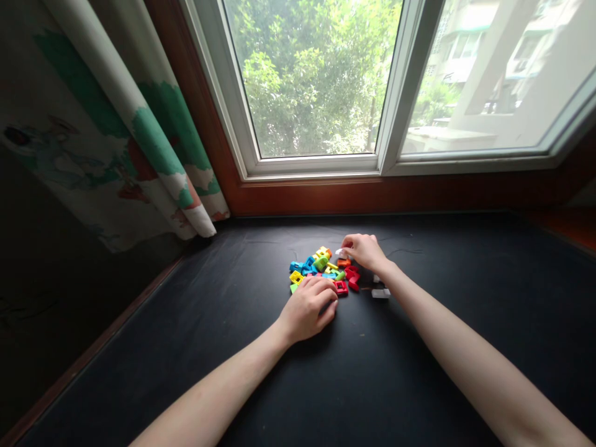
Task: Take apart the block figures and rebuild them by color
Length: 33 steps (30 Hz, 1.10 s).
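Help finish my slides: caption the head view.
Right hand pinching a white piece, left hand at a pile of colourful toy pieces.

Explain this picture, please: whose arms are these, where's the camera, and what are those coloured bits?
No machine shows here, just a person working barehanded. The one picture comes from a camera worn on the head, looking forward and down. On the black surface lies a pile of small coloured pieces, with whitish pieces to its right. The right hand holds a white piece at its fingertips. The left hand lies at the pile's near edge; whether it grips anything is hidden.
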Motion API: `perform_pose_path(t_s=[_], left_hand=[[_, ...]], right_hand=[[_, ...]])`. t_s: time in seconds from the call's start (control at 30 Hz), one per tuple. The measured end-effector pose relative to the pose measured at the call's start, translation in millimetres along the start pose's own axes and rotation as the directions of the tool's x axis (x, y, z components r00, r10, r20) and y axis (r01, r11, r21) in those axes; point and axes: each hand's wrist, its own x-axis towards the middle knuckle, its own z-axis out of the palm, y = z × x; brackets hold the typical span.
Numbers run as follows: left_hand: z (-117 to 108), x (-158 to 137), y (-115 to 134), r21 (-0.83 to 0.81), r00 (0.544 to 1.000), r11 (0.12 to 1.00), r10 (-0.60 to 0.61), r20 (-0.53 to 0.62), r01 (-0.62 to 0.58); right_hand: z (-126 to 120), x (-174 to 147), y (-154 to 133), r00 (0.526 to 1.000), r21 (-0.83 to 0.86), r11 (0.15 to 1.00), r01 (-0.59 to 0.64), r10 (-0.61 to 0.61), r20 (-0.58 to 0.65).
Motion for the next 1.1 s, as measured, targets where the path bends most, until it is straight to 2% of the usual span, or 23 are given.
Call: perform_pose_path(t_s=[0.27,0.57,0.9,1.1], left_hand=[[0.4,0.2,-0.3,-0.003,1.000,1.000,0.004,-0.005,-0.004],[1.8,-0.5,-1.5,-0.007,1.000,1.000,0.005,-0.002,-0.005],[2.0,-0.2,-2.0,-0.009,1.000,1.000,0.013,0.001,-0.013],[2.1,-0.4,-1.8,-0.016,1.000,1.000,0.007,0.006,-0.007]], right_hand=[[4.0,-0.4,5.2,0.998,0.045,0.999,-0.003,0.006,-0.055],[3.9,-1.8,0.4,0.995,0.031,0.998,0.062,-0.064,0.077],[4.4,3.9,-6.3,0.986,0.031,0.999,-0.012,0.007,0.164],[9.0,8.1,-2.9,0.994,0.033,0.999,-0.019,0.015,0.106]])
